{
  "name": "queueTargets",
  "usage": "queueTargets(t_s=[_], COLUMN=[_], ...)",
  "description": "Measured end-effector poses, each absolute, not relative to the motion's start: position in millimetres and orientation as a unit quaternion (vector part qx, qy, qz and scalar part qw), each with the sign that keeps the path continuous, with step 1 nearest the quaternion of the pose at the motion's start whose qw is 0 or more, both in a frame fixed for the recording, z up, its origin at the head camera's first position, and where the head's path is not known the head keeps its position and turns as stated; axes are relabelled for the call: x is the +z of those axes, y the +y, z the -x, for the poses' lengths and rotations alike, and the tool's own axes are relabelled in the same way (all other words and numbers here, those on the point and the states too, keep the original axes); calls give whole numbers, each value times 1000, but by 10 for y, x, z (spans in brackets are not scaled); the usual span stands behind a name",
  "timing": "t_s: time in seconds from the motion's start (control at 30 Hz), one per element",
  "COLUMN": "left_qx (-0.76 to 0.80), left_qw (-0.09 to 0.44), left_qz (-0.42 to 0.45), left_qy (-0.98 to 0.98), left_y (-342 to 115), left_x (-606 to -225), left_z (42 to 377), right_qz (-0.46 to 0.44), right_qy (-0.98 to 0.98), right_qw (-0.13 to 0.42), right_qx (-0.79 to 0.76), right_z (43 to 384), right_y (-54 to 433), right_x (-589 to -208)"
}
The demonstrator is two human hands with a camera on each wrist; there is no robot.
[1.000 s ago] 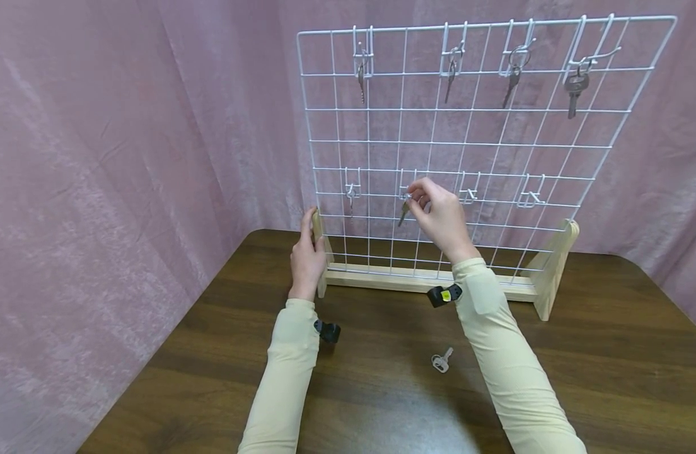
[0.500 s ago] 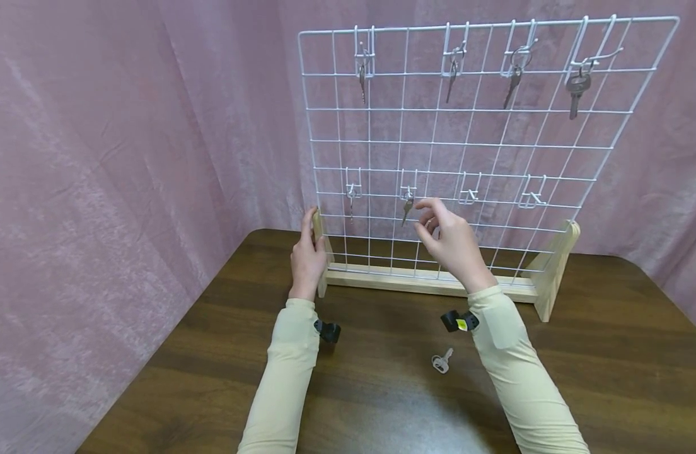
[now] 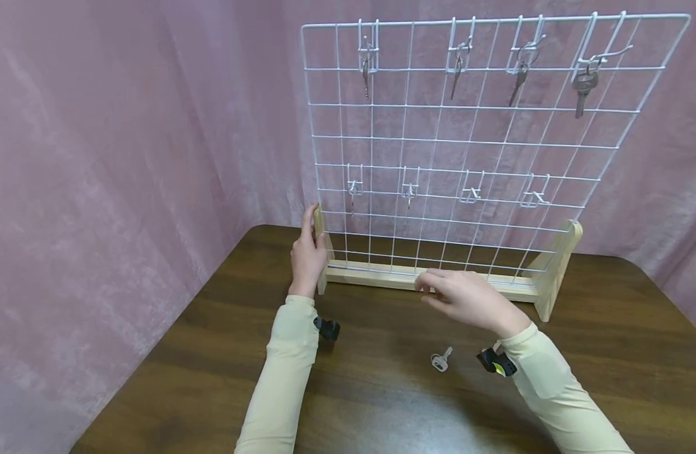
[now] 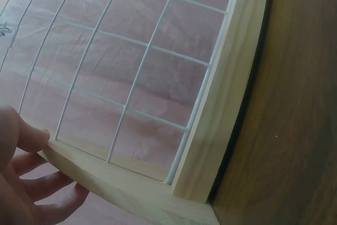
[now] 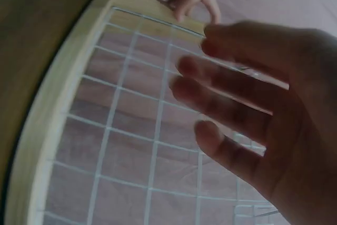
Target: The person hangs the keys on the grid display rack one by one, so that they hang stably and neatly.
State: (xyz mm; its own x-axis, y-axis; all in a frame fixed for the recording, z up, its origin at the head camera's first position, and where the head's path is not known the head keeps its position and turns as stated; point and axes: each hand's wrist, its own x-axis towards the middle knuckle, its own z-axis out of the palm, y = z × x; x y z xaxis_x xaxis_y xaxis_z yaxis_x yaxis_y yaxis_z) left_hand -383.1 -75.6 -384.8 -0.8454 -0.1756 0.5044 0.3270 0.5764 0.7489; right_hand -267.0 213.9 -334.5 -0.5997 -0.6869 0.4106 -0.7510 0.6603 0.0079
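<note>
My left hand (image 3: 308, 255) grips the upright wooden end (image 4: 100, 175) of the rack stand, thumb on one side and fingers on the other. In the air before the stand's bottom rail, my right hand (image 3: 467, 296) holds nothing, its fingers loosely bent and apart in the right wrist view. On the table below it lies a silver key (image 3: 440, 360) with a small ring. A key (image 3: 409, 202) hangs from the second lower hook, and another key (image 3: 352, 200) from the first. The third hook (image 3: 471, 195) and fourth hook (image 3: 533, 198) of that row are bare.
The white wire grid (image 3: 439, 144) stands upright on the brown wooden table (image 3: 212, 378). Several keys hang along its top row, among them a broad-headed key (image 3: 584, 85) at the right. A pink curtain (image 3: 127, 157) hangs behind.
My right hand has let go of the key at the second lower hook and moved down and to the right, away from the grid. My left hand keeps its place.
</note>
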Motion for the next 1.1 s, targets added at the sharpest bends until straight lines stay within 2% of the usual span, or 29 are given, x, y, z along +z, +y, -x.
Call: queueTargets(t_s=[0.2, 0.47, 0.6, 0.77, 1.1], left_qx=[-462, -463, -463, -459, -458], left_qw=[268, 260, 258, 265, 267], left_qz=[54, 52, 46, 41, 41], left_qy=[-843, -846, -847, -847, -847], left_y=[-724, -744, -752, -764, -759], left_x=[-3813, -3821, -3822, -3822, -3819], left_z=[3828, 3823, 3812, 3814, 3816], right_qz=[-444, -459, -452, -442, -448], right_qy=[-887, -886, -886, -888, -885], right_qw=[120, -42, -94, -121, -120], right_qx=[46, 46, 44, 34, 24], right_z=[2624, 2585, 2575, 2581, 2626], right_y=[2264, 2195, 2130, 2082, 2071], right_x=[-3520, -3690, -3768, -3817, -3890])
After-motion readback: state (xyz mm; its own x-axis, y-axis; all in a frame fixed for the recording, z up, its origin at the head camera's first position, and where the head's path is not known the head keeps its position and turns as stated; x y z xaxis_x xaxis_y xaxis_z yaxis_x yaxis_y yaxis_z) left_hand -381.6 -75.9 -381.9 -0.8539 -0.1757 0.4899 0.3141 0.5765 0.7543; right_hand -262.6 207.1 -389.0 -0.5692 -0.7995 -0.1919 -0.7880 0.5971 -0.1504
